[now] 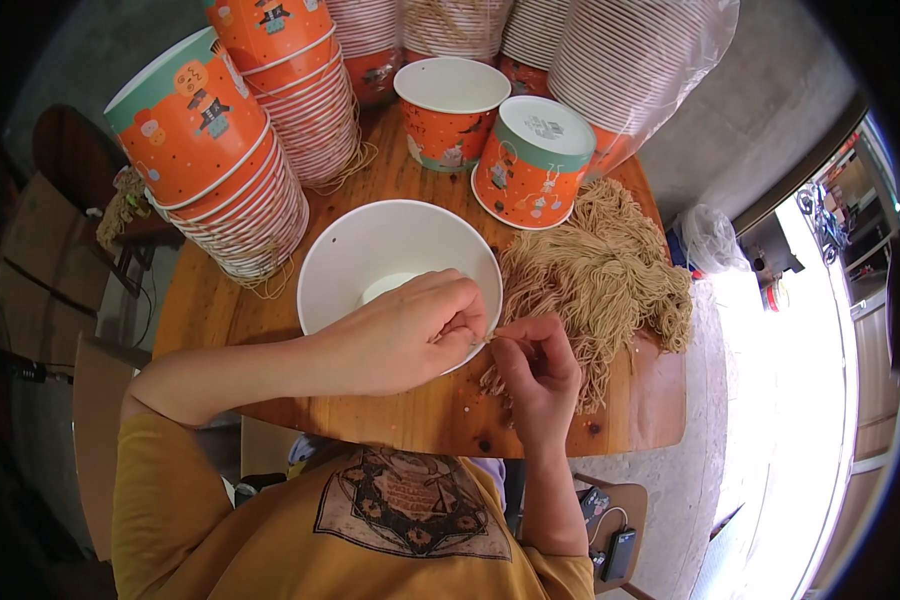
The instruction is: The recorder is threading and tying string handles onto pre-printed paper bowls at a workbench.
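Observation:
A paper bucket with a white inside stands on the wooden table in front of me, its mouth facing up. My left hand reaches across its mouth, fingers curled into a pinch at the right side of the rim. Close beside it, my right hand pinches with thumb and forefinger. A short bit of beige string shows between the two pinches, near the rim. Just right of the bucket lies a large loose heap of beige strings, partly behind my right hand.
Leaning stacks of orange paper buckets rise at the left and back. More buckets in clear plastic stand behind. One bucket is upright, another upside down. The wooden table has a rounded edge near my body.

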A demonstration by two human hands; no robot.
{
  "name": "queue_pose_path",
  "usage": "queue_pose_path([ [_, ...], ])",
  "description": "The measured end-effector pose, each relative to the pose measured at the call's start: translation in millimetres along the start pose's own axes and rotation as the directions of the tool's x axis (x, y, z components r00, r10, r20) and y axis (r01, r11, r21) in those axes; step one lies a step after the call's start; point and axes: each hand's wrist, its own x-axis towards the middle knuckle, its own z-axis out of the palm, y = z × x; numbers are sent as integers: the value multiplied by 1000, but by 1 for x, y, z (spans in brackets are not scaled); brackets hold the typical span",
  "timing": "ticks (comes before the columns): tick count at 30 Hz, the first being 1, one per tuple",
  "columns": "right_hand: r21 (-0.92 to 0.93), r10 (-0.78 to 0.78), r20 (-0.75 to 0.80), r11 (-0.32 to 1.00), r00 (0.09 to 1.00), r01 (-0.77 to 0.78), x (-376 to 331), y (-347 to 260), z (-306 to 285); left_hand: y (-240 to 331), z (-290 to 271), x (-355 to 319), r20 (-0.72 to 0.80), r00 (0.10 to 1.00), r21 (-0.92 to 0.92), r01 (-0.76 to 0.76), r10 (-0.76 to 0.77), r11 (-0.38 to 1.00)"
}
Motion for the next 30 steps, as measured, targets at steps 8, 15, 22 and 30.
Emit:
queue_pose_path([
  [8,240,122,68,961,990,-134,-1,5,-7,-3,-1,0,44,998,-96,40,-36,995],
  [15,221,63,43,973,997,-71,-1,-8,1,-4,0,0,-6,999,-138,30,-31,990],
  [22,-527,-230,125,809,965,261,1,-15,-2,0,-1,0,23,998,-115,69,-67,991],
  [30,-594,-269,241,719,932,361,3,-21,-12,-1,-2,-4,-48,988,195,-132,144,972],
])
